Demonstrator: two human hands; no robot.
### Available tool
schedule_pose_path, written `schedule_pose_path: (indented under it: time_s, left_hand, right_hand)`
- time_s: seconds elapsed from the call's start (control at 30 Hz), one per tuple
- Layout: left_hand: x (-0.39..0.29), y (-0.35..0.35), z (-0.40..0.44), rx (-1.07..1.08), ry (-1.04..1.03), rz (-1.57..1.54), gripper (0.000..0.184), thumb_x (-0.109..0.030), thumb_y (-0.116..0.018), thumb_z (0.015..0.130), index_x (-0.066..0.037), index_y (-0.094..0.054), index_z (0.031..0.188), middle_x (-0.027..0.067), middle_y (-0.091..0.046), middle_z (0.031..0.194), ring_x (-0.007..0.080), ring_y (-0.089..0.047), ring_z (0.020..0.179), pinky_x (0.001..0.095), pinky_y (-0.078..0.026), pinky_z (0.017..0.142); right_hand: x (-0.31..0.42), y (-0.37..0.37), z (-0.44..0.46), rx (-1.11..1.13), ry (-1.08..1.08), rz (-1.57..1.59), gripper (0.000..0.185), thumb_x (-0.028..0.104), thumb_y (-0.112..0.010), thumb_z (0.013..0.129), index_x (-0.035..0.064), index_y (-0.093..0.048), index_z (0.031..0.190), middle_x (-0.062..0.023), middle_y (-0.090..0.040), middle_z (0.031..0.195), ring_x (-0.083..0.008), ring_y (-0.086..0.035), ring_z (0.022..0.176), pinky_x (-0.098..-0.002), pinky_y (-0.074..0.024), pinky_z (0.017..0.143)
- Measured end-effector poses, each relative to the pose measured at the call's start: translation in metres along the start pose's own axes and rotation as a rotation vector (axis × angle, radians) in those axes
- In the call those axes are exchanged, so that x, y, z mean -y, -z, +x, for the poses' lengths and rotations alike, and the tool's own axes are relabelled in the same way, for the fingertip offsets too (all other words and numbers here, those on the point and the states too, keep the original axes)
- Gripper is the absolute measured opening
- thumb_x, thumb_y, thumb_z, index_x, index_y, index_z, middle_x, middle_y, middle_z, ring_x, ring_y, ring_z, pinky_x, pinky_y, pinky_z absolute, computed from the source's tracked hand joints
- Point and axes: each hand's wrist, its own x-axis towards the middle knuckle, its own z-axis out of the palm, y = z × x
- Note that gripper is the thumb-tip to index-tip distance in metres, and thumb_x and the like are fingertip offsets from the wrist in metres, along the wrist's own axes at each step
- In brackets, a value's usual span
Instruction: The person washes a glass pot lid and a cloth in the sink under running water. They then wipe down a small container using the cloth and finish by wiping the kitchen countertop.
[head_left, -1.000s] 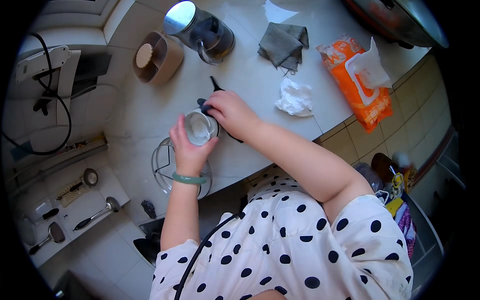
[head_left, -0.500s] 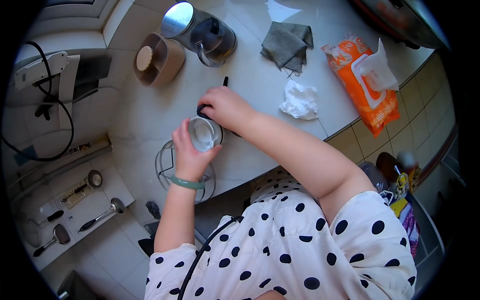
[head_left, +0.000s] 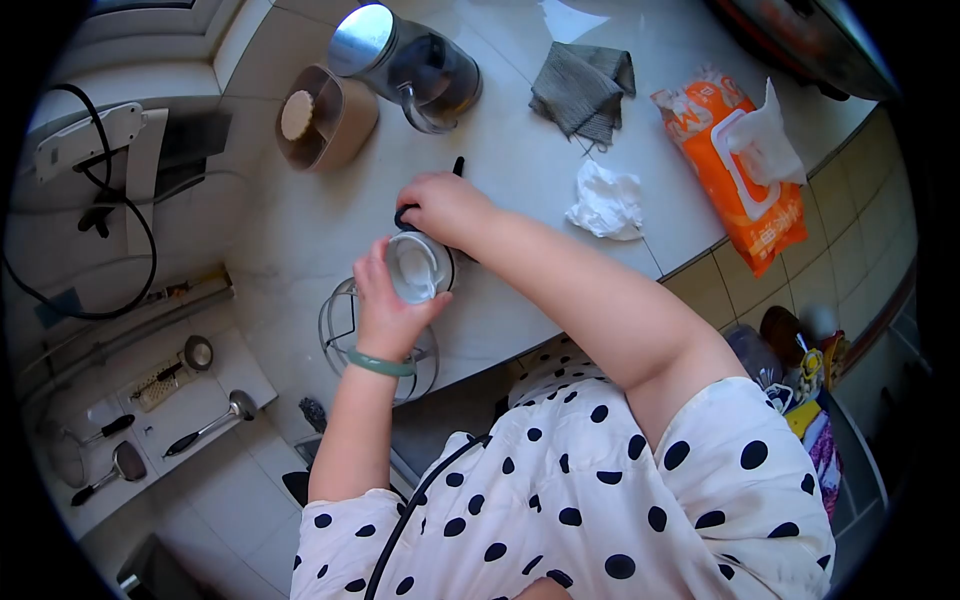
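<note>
A person in a white blouse with black dots works at a pale marbled tabletop [head_left: 540, 280]. At the near-left edge, the left hand [head_left: 384, 315] curls its fingers around a white round cup [head_left: 404, 262], open mouth toward the viewer; whether it rests or is lifted, I cannot tell. The right hand [head_left: 446, 210] pinches a small black curved part [head_left: 405, 216] beside the rim. Good handling seems to need a firm, level left grip while the right fingers work gently.

Under the left wrist, a round metal wire rack [head_left: 323, 335] crowds the edge and could snag the forearm. Toward the far-left corner stand a brown oval container [head_left: 345, 125] and a silver-lidded glass jug [head_left: 430, 75]. Rightward lie a folded grey cloth [head_left: 583, 92], crumpled white tissue [head_left: 606, 202] and, along the near-right edge, an orange wipes packet [head_left: 745, 200], all clear of the hands.
</note>
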Motion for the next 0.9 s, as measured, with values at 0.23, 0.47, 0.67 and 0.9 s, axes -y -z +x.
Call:
schedule_pose_path:
  time_s: [0.23, 0.47, 0.67, 0.9]
  left_hand:
    - [-0.004, -0.002, -0.001, -0.021, 0.035, -0.027, 0.091, -0.015, -0.079, 0.049, -0.005, -0.030, 0.124, 0.0166, -0.036, 0.110, 0.0346, -0.040, 0.104, 0.0393, -0.036, 0.091]
    - [0.000, -0.002, -0.001, 0.005, 0.016, 0.008, 0.092, -0.016, -0.078, 0.049, -0.003, -0.029, 0.126, 0.0162, -0.036, 0.112, 0.0327, -0.039, 0.105, 0.0374, -0.035, 0.093]
    - [0.002, -0.004, -0.003, -0.025, 0.006, -0.001, 0.091, -0.016, -0.079, 0.048, -0.006, -0.031, 0.124, 0.0168, -0.036, 0.111, 0.0347, -0.039, 0.105, 0.0394, -0.036, 0.092]
    - [0.003, 0.006, 0.005, 0.055, -0.059, -0.037, 0.095, -0.012, -0.079, 0.052, -0.006, -0.026, 0.130, 0.0184, -0.036, 0.121, 0.0357, -0.038, 0.113, 0.0398, -0.034, 0.096]
  right_hand:
    - [0.016, 0.021, -0.073, -0.173, 0.093, 0.006, 0.009, 0.010, -0.059, 0.072, 0.0038, -0.057, 0.077, -0.0129, -0.056, 0.079, -0.0322, -0.052, 0.082, -0.0396, -0.0421, 0.073]
    - [0.008, 0.012, -0.016, -0.021, 0.011, -0.015, 0.008, 0.010, -0.058, 0.072, 0.0035, -0.057, 0.078, -0.0137, -0.056, 0.078, -0.0326, -0.053, 0.079, -0.0410, -0.0424, 0.071]
    - [0.009, 0.025, -0.064, -0.022, 0.035, -0.192, 0.013, 0.011, -0.059, 0.072, 0.0056, -0.057, 0.083, -0.0106, -0.055, 0.082, -0.0313, -0.052, 0.081, -0.0411, -0.0425, 0.073]
    - [0.033, 0.069, -0.113, -0.018, 0.056, -0.472, 0.013, 0.010, -0.056, 0.071, 0.0062, -0.056, 0.084, -0.0086, -0.054, 0.086, -0.0282, -0.050, 0.088, -0.0392, -0.0424, 0.075]
